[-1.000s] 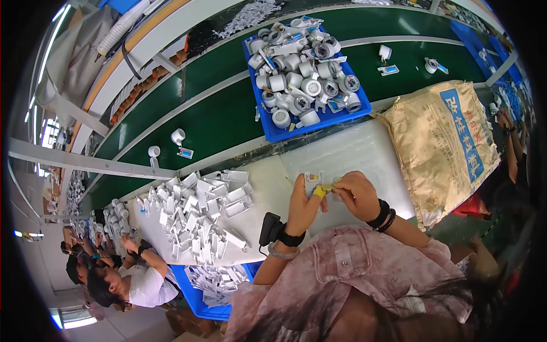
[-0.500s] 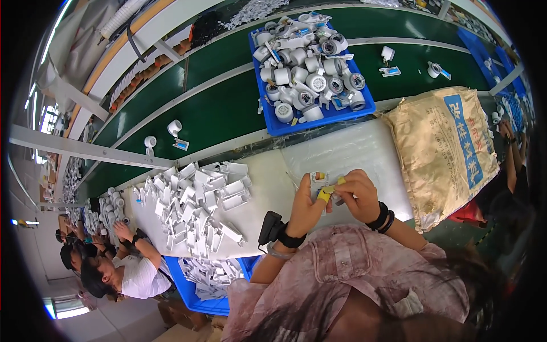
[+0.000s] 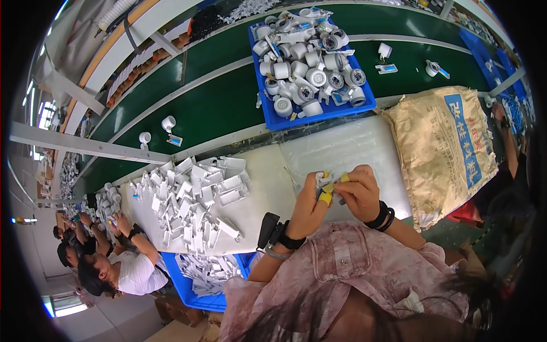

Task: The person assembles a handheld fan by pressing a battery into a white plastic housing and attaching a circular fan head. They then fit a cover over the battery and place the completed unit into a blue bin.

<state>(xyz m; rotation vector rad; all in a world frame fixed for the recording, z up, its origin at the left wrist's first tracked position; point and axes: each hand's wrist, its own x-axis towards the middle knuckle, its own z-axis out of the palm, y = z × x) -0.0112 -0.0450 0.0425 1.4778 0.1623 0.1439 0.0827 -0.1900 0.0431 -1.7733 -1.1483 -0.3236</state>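
Both my hands meet in front of my chest over the near side of the table. A small white plastic part [image 3: 337, 181] is pinched between them, and my fingers cover most of it. My left hand [image 3: 307, 210] closes on its left side, with yellow wraps on some fingertips. Bent over its right side is my right hand [image 3: 361, 192], thumb and fingers pinching, with yellow at a fingertip too. To the left of my hands spreads a loose pile of white plastic housings [image 3: 196, 194].
A blue bin [image 3: 319, 121] of round white fan-like heads stands beyond my hands. At right lies a brown paper sack [image 3: 427, 154]. A second blue bin [image 3: 196, 302] holds white parts at lower left. Loose pieces lie on the green belt [image 3: 211, 91]. Co-workers [image 3: 134, 271] sit at left.
My fingers have shifted slightly around the white plastic part, turning it a little. The nearest co-worker at left has raised their hands. The view has tilted slightly.
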